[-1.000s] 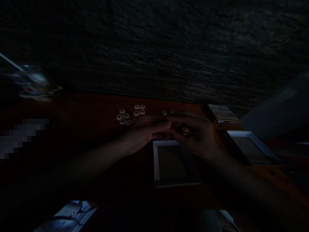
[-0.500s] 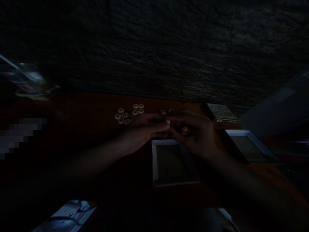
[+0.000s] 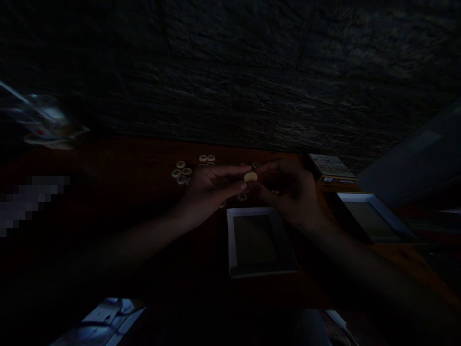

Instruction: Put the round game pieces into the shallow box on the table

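Observation:
Between my two hands is a pale round xiangqi piece, its plain face toward me. The fingertips of my left hand pinch its left side, and my right hand has its fingertips at its right side. Several more xiangqi pieces with dark or red characters lie beyond my left hand, two of them side by side farther back. Other pieces show under and between my hands, partly hidden. Just nearer to me lies an open shallow box with pale walls.
At the right stand a printed box and a second open tray. A rough dark stone wall rises behind the wooden table. A cup with a straw is at the far left. The scene is very dim.
The piece between my fingertips has turned from edge-on to showing its plain face. My left hand has shifted slightly, uncovering pieces beneath and covering some behind it.

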Demonstrator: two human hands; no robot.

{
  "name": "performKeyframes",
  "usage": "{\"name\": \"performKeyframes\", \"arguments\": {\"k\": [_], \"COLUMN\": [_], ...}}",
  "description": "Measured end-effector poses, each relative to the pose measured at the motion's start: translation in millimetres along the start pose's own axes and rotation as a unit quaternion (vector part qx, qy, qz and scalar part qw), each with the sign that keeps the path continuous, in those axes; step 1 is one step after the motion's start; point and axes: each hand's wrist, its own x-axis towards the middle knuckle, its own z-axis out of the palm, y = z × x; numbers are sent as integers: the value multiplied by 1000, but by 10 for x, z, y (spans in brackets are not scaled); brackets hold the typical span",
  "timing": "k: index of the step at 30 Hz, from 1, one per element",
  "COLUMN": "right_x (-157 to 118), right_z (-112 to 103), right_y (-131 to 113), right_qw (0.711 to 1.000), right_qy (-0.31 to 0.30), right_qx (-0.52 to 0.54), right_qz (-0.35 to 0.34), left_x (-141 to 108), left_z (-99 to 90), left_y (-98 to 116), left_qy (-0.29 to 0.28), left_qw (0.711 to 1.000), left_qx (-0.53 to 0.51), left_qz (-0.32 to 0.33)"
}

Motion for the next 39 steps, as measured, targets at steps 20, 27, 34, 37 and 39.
{"name": "performKeyframes", "arguments": {"k": [20,27,34,37,39], "right_x": [19,12,-7,-4,3], "right_z": [43,26,8,-27,-56], "right_y": [-21,15,25,31,28], "right_qw": [984,987,998,991,986], "right_qy": [-34,-31,-20,-37,-55], "right_qx": [133,132,-8,-76,-101], "right_qz": [114,91,-53,-99,-122], "left_x": [-43,-17,5,11,15], "left_z": [23,37,45,48,46], "left_y": [28,25,65,77,76], "left_qy": [-39,4,-9,-21,-19], "left_qw": [993,1000,994,993,993], "left_qx": [90,-6,-94,-93,-95], "left_qz": [61,-24,-62,-72,-70]}}
